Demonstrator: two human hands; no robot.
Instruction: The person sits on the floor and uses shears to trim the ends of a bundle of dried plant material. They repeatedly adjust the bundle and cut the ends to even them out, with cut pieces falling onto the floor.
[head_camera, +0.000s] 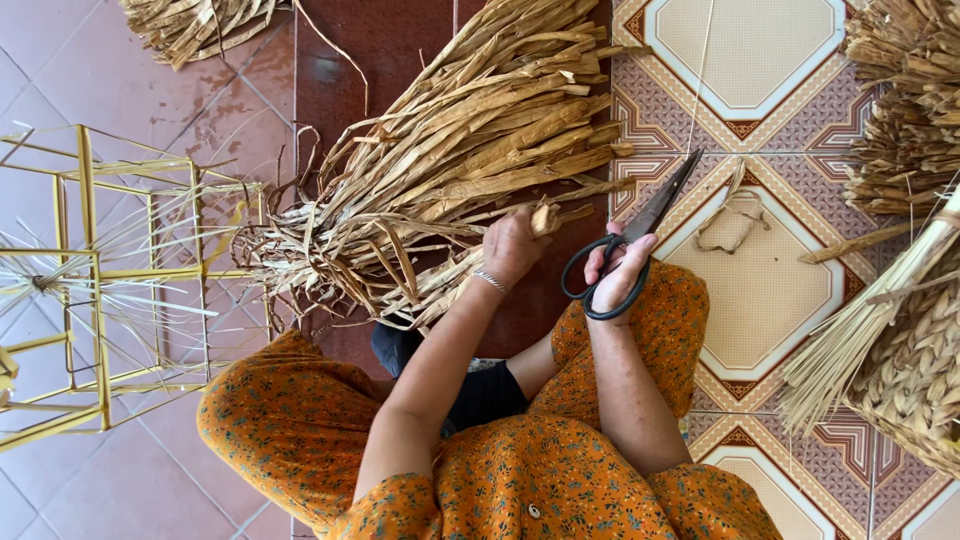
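Tiled floor, red and patterned. Left hand (515, 245) fingers pinched on strip end from bundle of dry tan reed strips (470, 150). Right hand (620, 270) fingers through black scissors (630, 240), blades parted. Best: keep strip taut, cut clear of fingertips.

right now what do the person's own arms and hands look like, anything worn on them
Both forearms are bare. The left hand has a thin silver bracelet at the wrist. The right hand shows no jewellery. Short orange sleeves with a small floral print cover the upper arms.
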